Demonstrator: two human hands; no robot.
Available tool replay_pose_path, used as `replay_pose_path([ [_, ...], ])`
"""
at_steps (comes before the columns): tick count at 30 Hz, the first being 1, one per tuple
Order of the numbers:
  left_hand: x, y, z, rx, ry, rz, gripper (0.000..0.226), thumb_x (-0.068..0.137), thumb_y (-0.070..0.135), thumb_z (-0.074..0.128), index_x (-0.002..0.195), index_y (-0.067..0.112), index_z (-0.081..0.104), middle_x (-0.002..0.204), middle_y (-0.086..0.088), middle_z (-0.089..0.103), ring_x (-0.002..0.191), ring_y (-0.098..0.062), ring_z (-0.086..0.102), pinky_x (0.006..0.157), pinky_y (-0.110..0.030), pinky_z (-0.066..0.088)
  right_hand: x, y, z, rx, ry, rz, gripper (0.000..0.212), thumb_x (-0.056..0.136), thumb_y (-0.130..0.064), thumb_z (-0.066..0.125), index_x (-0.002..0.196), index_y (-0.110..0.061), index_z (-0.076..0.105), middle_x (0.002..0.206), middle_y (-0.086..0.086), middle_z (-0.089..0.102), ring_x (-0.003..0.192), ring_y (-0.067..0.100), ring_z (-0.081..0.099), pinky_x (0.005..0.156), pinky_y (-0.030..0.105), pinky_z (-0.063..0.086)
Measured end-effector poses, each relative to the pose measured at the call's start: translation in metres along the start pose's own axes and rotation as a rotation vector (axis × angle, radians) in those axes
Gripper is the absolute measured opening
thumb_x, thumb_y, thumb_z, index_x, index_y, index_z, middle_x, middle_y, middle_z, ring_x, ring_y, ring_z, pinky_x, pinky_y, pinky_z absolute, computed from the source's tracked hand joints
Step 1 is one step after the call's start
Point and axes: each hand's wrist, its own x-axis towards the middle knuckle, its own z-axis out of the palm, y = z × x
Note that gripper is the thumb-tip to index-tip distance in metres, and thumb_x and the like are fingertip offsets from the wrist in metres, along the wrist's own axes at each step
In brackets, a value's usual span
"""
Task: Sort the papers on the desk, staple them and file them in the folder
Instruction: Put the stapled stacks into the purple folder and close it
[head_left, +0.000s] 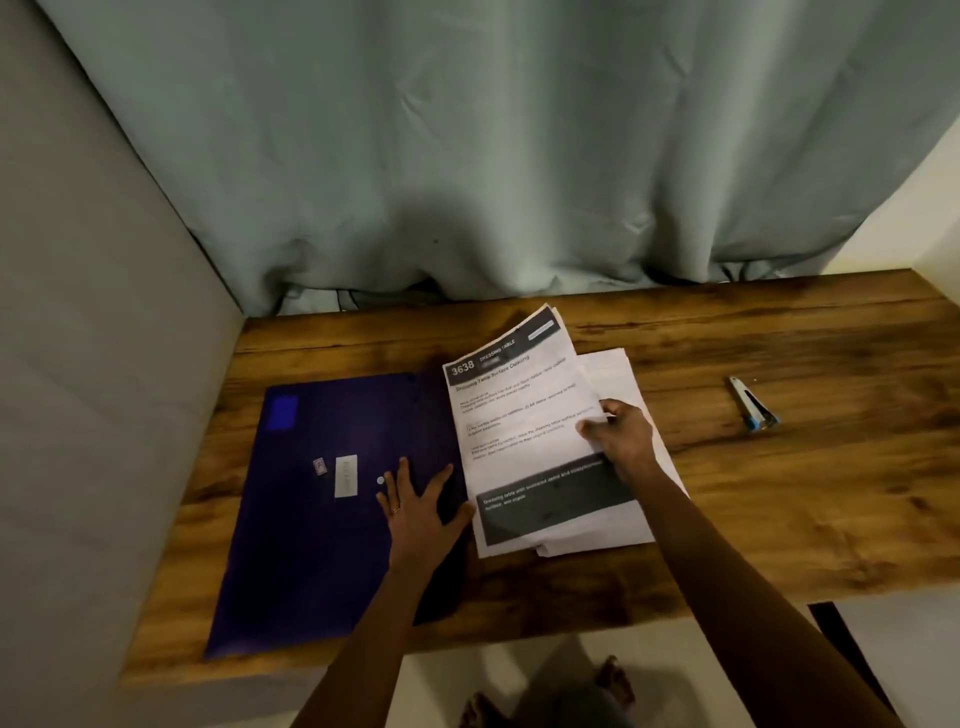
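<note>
A dark blue folder (322, 499) lies flat on the left part of the wooden desk (779, 493). My left hand (418, 512) rests on its right side with fingers spread flat. A stack of white papers (524, 431) lies just right of the folder, its top printed sheet headed "3638". My right hand (621, 436) pinches the right edge of the top sheets, thumb on top, and their far end lifts off the pile. More white sheets (618, 379) show underneath. A small stapler (753, 404) with a blue end lies apart to the right.
A grey-green curtain (467, 156) hangs behind the desk's far edge. A grey wall (93, 364) closes the left side. Small white stickers (345, 475) and a stud sit on the folder cover. Bare wood spreads around the stapler. My feet show below the desk's front edge.
</note>
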Motion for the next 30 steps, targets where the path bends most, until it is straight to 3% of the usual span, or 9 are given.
replay_pose_path([
  [3, 0.004, -0.004, -0.003, -0.061, -0.037, -0.002, 0.065, 0.084, 0.051, 0.063, 0.143, 0.037, 0.037, 0.159, -0.012, -0.005, 0.144, -0.034, -0.014, 0.113, -0.048, -0.012, -0.001, -0.005, 0.008, -0.130, 0.015, -0.023, 0.043, 0.084, -0.016, 0.070, 0.124, -0.007, 0.058, 0.126, 0.011, 0.061, 0.110, 0.032, 0.059, 0.099, 0.047, 0.047],
  [10, 0.012, 0.000, -0.015, -0.151, -0.090, -0.076, 0.039, 0.098, 0.032, 0.044, 0.137, 0.039, 0.046, 0.159, -0.009, 0.000, 0.146, -0.031, -0.008, 0.117, -0.048, -0.007, -0.004, -0.019, 0.005, -0.307, -0.006, -0.100, 0.046, 0.083, -0.017, 0.072, 0.125, -0.005, 0.058, 0.127, 0.013, 0.060, 0.111, 0.032, 0.059, 0.100, 0.042, 0.046],
  [15, 0.010, -0.001, -0.017, -0.072, -0.121, -0.073, 0.040, 0.099, 0.038, 0.041, 0.138, 0.044, 0.042, 0.160, -0.007, -0.001, 0.146, -0.031, -0.007, 0.118, -0.047, -0.003, -0.007, -0.033, 0.002, -0.256, 0.000, -0.029, 0.055, 0.078, -0.011, 0.075, 0.129, -0.004, 0.054, 0.130, 0.012, 0.057, 0.115, 0.030, 0.056, 0.097, 0.038, 0.046],
  [20, 0.005, -0.013, -0.018, -0.093, -0.107, 0.011, 0.049, 0.099, 0.024, 0.045, 0.145, 0.036, 0.034, 0.160, -0.006, 0.001, 0.146, -0.030, -0.006, 0.117, -0.045, 0.000, -0.012, -0.039, 0.011, -0.358, 0.011, -0.077, 0.053, 0.080, -0.014, 0.074, 0.129, -0.004, 0.055, 0.129, 0.015, 0.058, 0.111, 0.032, 0.059, 0.099, 0.041, 0.047],
  [24, 0.000, -0.028, -0.022, -0.226, -0.017, 0.033, 0.064, 0.088, 0.001, 0.058, 0.145, 0.019, 0.035, 0.157, -0.010, 0.019, 0.145, -0.028, 0.016, 0.117, -0.037, 0.016, -0.021, -0.042, 0.020, -0.391, 0.023, -0.061, 0.051, 0.082, -0.012, 0.071, 0.129, -0.004, 0.054, 0.132, 0.015, 0.055, 0.115, 0.033, 0.057, 0.102, 0.043, 0.043],
  [27, 0.000, -0.033, -0.026, -0.240, 0.079, -0.011, 0.065, 0.084, 0.004, 0.067, 0.142, 0.009, 0.038, 0.147, -0.013, 0.035, 0.137, -0.028, 0.031, 0.114, -0.038, 0.028, -0.030, -0.040, 0.029, -0.399, 0.005, -0.038, 0.045, 0.084, -0.013, 0.070, 0.125, -0.004, 0.055, 0.131, 0.015, 0.056, 0.115, 0.033, 0.057, 0.101, 0.042, 0.043],
  [30, 0.003, -0.030, -0.032, -0.216, 0.117, -0.053, 0.064, 0.083, 0.007, 0.070, 0.139, 0.006, 0.039, 0.140, -0.015, 0.040, 0.132, -0.030, 0.037, 0.111, -0.040, 0.034, -0.038, -0.033, 0.037, -0.409, -0.014, -0.043, 0.038, 0.085, -0.017, 0.069, 0.120, -0.006, 0.057, 0.129, 0.015, 0.058, 0.115, 0.032, 0.057, 0.100, 0.041, 0.043],
])
